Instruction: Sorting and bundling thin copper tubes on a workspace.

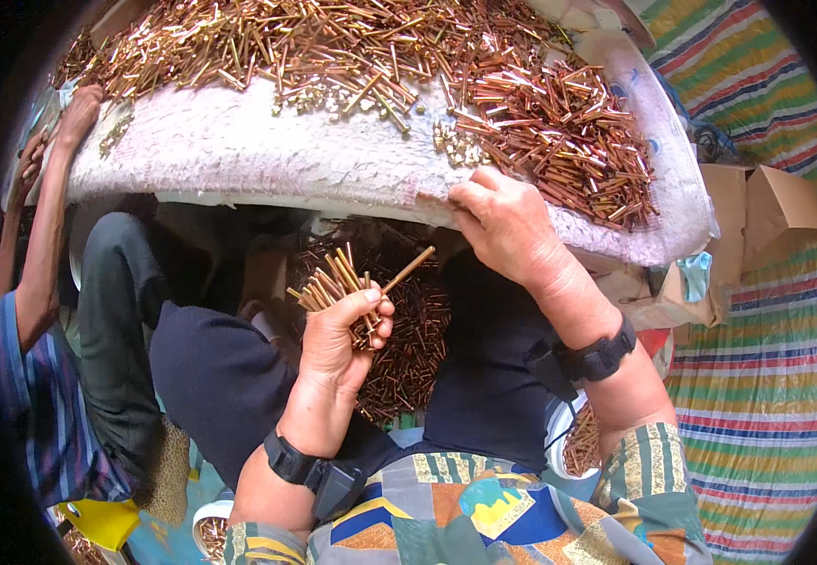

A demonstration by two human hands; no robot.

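Note:
A bundle of thin, copper-coloured metal rods (331,279) is gripped in my left hand (340,325), above my lap. The rods point up and away, with one sticking out to the right. My right hand (505,218) rests at the near edge of the padded table (229,132), its fingers pinched together; what they hold, if anything, is too small to make out. Just beyond it lies a reddish heap of loose rods (568,132). A patch of small pale-gold pieces (458,146) sits beside that heap.
A larger rod pile (286,47) covers the table's far side. Between my knees is a mass of darker rods (406,367). White buckets (559,435) with rods stand by my legs. Cardboard boxes (757,212) are at the right. At the left, another person's arm (50,217) reaches the table.

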